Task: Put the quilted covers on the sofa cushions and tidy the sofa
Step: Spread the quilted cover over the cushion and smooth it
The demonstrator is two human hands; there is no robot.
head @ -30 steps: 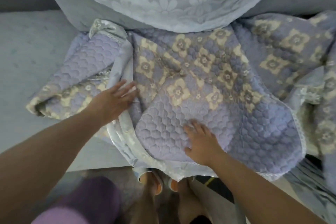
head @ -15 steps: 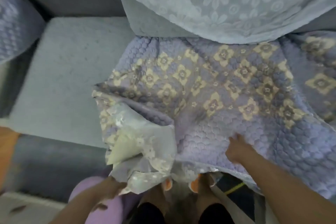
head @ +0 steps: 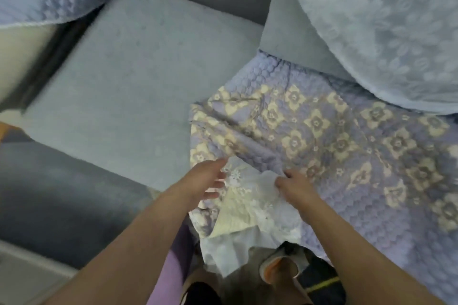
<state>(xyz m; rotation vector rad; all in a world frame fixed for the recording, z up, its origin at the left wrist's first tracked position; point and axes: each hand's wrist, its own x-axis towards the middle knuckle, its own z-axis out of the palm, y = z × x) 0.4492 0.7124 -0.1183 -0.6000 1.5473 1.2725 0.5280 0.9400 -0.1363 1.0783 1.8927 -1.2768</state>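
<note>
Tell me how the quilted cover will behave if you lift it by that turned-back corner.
Probably floppy: the quilted cover already lies in creases and folds near the left hand. The pale lace trim under the right hand looks thin, so tug gently. It likely drapes and drags, since much of it spreads over the seat.

Quilted cover (head: 334, 136) on rt seat, bare cushion (head: 138, 77) to left.

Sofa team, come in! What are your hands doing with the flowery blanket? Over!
Left hand open beside lace trim. Right hand pinching quilted cover at its edge. Cover rumpled; left seat cushion bare. Nothing blocking.
</note>
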